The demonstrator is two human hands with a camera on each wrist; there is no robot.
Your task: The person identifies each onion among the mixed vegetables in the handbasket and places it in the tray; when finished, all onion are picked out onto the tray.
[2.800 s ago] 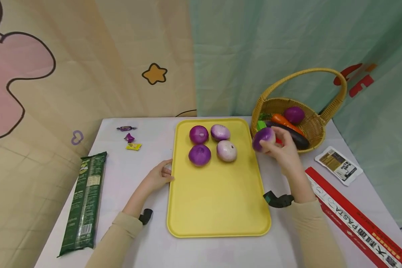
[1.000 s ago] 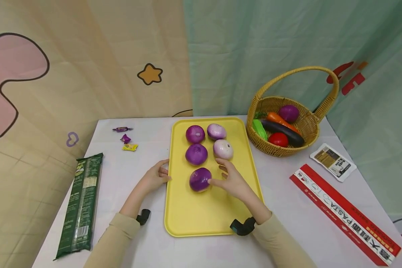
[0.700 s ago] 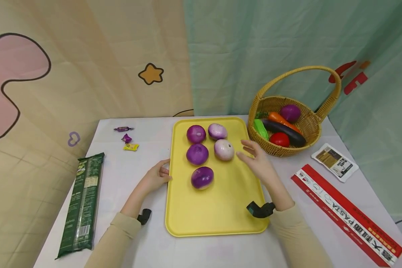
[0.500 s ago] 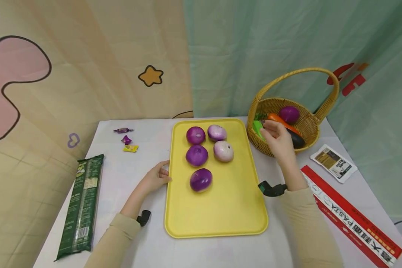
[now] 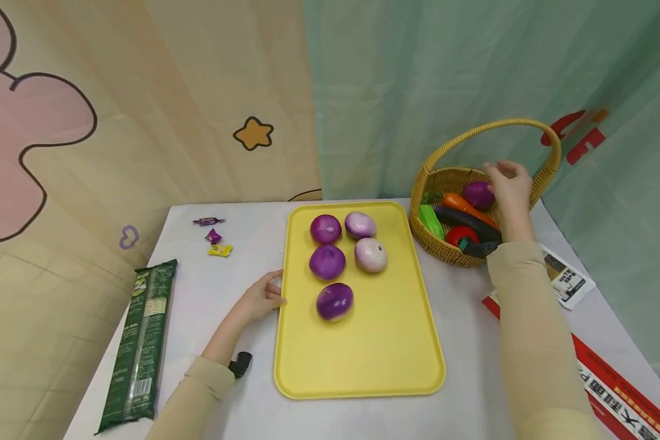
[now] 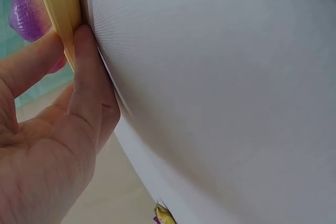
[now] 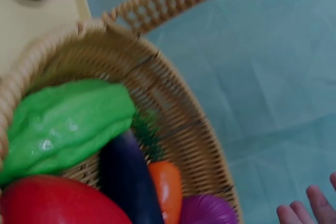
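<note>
My left hand [image 5: 261, 298] grips the left rim of a yellow tray [image 5: 363, 360]; in the left wrist view, fingers [image 6: 86, 51] pinch that edge. Several onions lie on the tray, grouped toward its far half. Nearest to me is a purple onion [image 5: 335, 302]; a whitish one [image 5: 371, 255] is behind it to the right. My right hand [image 5: 513, 192], fingers loosely bent and holding nothing, is over the right side of a wicker basket [image 5: 445, 253]. Just left of its fingers is another purple onion [image 5: 478, 195] inside the basket.
The basket also holds an eggplant [image 5: 464, 221], a carrot [image 7: 167, 190], a bumpy green vegetable [image 7: 68, 124] and a red tomato [image 7: 58, 203]. Its tall handle [image 5: 489, 126] arches above. Pasta packages [image 5: 140, 348] flank the tray, a white pouch [image 5: 569, 278] lies right, candies [image 5: 220, 250] left.
Earlier my right hand held a purple onion beside the basket. It set it on the tray nearest me, let go, and went back right, over the basket. My left hand stayed at the rim.
</note>
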